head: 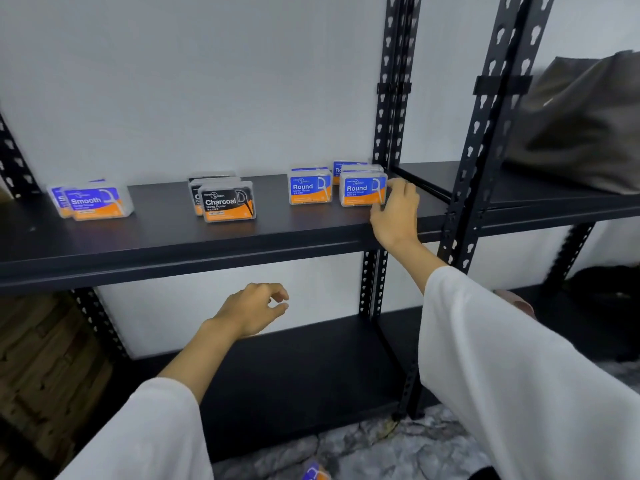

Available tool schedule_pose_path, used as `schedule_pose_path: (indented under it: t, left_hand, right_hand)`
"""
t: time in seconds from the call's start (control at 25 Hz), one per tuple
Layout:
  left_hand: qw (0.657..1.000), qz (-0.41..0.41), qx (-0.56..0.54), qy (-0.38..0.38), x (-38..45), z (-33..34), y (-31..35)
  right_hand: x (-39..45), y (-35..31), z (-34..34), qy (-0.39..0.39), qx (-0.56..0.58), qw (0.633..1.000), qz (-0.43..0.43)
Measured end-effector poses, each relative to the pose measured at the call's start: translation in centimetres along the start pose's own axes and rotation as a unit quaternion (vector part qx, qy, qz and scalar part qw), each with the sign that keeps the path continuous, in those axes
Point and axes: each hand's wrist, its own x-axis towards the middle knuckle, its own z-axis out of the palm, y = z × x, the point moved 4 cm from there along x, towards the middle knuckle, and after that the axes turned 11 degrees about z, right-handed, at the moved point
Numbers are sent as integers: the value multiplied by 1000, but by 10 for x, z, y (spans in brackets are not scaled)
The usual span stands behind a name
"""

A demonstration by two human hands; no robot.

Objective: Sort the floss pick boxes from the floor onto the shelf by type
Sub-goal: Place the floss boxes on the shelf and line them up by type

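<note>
Now placing | right hand (pixel 394 211) pinching blue-orange clear plastic Round floss box (pixel 363 189) by its right end on black metal shelf (pixel 311 230) | left hand (pixel 254 308) hanging loose, empty, lower, farther

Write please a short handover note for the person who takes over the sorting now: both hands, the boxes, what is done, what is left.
Right hand: grips the front right Round box on the shelf.
Left hand: holds nothing, below the shelf edge.
Done: Smooth boxes on the left, Charcoal boxes in the middle, Round on the right.
Left: one box on the floor, type unreadable.
</note>
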Motion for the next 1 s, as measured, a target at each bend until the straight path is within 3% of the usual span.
schedule_pose_path:
  t: [0.28,0.48,0.72,1.0]
  left_hand:
    - [1000,-17,-23,5,-25,-11,28]
    - [999,-25,-42,13,-51,8,37]
    - [992,-78,-89,-44,-89,88,-6]
    - [967,-170,-143,-125,-140,228,-89]
  right_hand:
    - [-87,1,-6,-101,2,993,-57]
    - [-143,31,17,-226,-59,972,-28]
    - [-204,103,81,-339,-105,935,16]
    - [-290,221,185,-444,-172,876,81]
